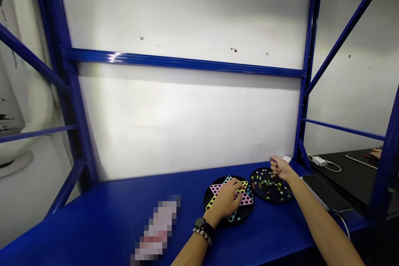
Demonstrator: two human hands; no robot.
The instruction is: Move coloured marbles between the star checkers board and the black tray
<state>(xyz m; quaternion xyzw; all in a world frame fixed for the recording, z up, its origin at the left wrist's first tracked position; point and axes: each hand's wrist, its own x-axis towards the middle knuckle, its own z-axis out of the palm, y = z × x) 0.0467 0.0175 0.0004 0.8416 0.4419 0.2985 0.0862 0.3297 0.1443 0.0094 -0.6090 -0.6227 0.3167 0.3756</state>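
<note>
On the blue shelf lies a round black Chinese checkers board (213, 212) with a pink, yellow and light blue star full of holes. My left hand (229, 197) rests over the star, its fingers laid out on the board and hiding its middle. Right of it, and close against it, is a round black tray (270, 195) scattered with many coloured glass marbles (266, 183). My right hand (279, 169) is raised above the tray's far side, fingers pinched together. A tiny shiny thing at its fingertips looks like a marble (271, 157).
A black phone (326, 191) lies on a white object at the right, with a white cable. A small white block (287, 159) stands by the back post. Blue metal posts (304, 91) and bars frame the shelf. A pixelated patch (158, 228) covers something at the front left. Another person's hand (376, 152) shows far right.
</note>
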